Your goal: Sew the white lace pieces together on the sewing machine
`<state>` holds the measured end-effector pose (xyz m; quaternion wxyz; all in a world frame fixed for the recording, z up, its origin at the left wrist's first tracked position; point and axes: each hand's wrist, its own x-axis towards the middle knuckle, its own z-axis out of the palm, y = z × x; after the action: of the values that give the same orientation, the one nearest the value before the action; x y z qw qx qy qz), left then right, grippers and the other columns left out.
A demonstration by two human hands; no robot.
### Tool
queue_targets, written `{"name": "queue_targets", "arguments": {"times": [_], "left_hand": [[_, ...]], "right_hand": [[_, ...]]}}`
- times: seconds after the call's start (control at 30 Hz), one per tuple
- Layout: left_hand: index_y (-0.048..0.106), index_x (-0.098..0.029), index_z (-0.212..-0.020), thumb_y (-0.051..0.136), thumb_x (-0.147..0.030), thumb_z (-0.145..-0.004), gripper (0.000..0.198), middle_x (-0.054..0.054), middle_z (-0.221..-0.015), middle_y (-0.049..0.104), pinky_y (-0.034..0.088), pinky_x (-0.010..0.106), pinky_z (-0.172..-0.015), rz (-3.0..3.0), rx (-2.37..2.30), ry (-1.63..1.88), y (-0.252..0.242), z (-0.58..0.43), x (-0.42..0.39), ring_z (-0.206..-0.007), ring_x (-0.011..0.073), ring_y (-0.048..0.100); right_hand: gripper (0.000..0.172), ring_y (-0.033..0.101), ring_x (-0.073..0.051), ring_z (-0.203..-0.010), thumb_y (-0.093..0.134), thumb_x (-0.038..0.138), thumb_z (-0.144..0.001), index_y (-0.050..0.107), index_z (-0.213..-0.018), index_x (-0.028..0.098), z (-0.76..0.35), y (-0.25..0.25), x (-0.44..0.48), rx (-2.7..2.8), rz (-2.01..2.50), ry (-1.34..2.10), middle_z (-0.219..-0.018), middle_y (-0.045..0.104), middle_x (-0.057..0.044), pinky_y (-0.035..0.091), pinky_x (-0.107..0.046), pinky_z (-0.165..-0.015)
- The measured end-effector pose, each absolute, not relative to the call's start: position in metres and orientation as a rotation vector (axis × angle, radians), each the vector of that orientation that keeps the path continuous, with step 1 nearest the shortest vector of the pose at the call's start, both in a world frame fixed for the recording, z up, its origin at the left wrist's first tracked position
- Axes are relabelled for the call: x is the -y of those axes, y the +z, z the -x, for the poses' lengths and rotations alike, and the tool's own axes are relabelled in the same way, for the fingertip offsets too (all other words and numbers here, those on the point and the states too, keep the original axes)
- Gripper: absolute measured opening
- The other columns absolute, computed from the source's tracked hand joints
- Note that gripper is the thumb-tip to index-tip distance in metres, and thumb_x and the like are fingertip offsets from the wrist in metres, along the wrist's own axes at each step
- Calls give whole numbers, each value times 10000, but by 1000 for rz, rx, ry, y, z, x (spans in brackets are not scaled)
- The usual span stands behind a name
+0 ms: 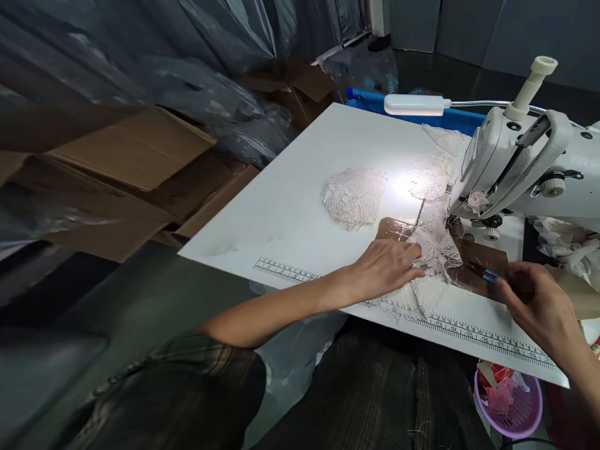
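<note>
My left hand is closed on the edge of a piece of white lace fabric, just in front of the sewing machine. Part of that lace runs up to the needle area, and the rest drapes toward the table's front edge. My right hand, to the right of the lace, grips small blue thread snips. Their dark points face left over a brown plate on the table. The palm hides part of the handle.
More white lace pieces lie on the white table, with a lamp shining near the machine. Printed rulers line the front edge. A purple basket with scraps stands below right. Cardboard boxes sit at left.
</note>
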<state>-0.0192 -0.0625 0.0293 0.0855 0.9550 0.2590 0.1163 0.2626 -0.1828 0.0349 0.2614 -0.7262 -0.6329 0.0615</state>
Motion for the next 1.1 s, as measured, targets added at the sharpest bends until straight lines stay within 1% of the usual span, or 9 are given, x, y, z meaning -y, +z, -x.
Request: {"name": "queue_targets", "arguments": {"times": [0.1, 0.23, 0.3, 0.4, 0.47, 0.53, 0.77, 0.93, 1.1], "left_hand": [[591, -146, -849, 449, -428, -1056, 378, -46, -587, 480, 248, 240, -488, -2572, -805, 206, 44, 31, 69, -498, 95, 382], [675, -153, -951, 532, -412, -998, 300, -18, -694, 620, 355, 224, -531, -2111, -710, 221, 57, 42, 72, -565, 94, 499], [708, -167, -936, 550, -413, -981, 295, 7, -792, 681, 414, 225, -587, -1980, -697, 283, 57, 45, 72, -651, 106, 570], [732, -187, -889, 628, -422, -932, 260, 29, -912, 703, 470, 232, -667, -1949, -703, 387, 53, 49, 70, -768, 122, 617], [743, -196, -912, 663, -398, -907, 217, 48, -1041, 712, 511, 253, -768, -1936, -676, 418, 50, 50, 70, -887, 138, 650], [747, -199, -962, 664, -361, -906, 190, 60, -1130, 722, 529, 277, -851, -1883, -653, 400, 50, 52, 70, -979, 150, 675], [751, -163, -953, 662, -384, -896, 244, 54, -930, 766, 539, 246, -715, -1753, -756, 364, 53, 60, 73, -832, 154, 707], [745, -158, -929, 653, -390, -893, 252, 60, -929, 757, 547, 264, -759, -1780, -741, 385, 50, 57, 74, -860, 160, 706], [725, -155, -880, 626, -434, -904, 296, 39, -844, 729, 515, 241, -681, -1829, -734, 317, 58, 68, 65, -768, 146, 678]], "right_hand": [[535, 669, -267, -826, 388, 572, -995, 715, -1077, 155, -262, 22, 180, 2006, 1844, -100, -959, 714, -160, 542, -388, -703], [440, 657, -252, -817, 375, 435, -1027, 714, -910, 181, -255, 17, 178, 2022, 1783, -243, -908, 711, -139, 513, -388, -726], [428, 662, -230, -802, 386, 476, -1022, 658, -830, 207, -247, 23, 178, 1884, 1758, -73, -890, 709, -121, 513, -365, -715], [429, 638, -185, -668, 444, 601, -981, 571, -776, 246, -225, 35, 177, 1623, 1734, 462, -755, 684, -61, 517, -320, -631], [448, 558, -152, -511, 440, 675, -953, 530, -826, 255, -206, 40, 174, 1459, 1663, 821, -651, 644, -13, 473, -290, -505], [485, 487, -128, -462, 460, 730, -915, 520, -890, 250, -187, 42, 169, 1423, 1593, 985, -686, 653, -5, 409, -270, -438], [652, 475, -152, -499, 275, 765, -931, 562, -685, 234, -154, 43, 152, 1621, 1728, 1025, -541, 509, -4, 369, -275, -495], [638, 442, -147, -491, 295, 767, -913, 554, -667, 238, -146, 42, 147, 1682, 1743, 950, -530, 517, -3, 343, -270, -491], [628, 407, -128, -477, 331, 758, -918, 552, -656, 231, -147, 42, 148, 1653, 1735, 877, -511, 495, 15, 348, -257, -487]]}}
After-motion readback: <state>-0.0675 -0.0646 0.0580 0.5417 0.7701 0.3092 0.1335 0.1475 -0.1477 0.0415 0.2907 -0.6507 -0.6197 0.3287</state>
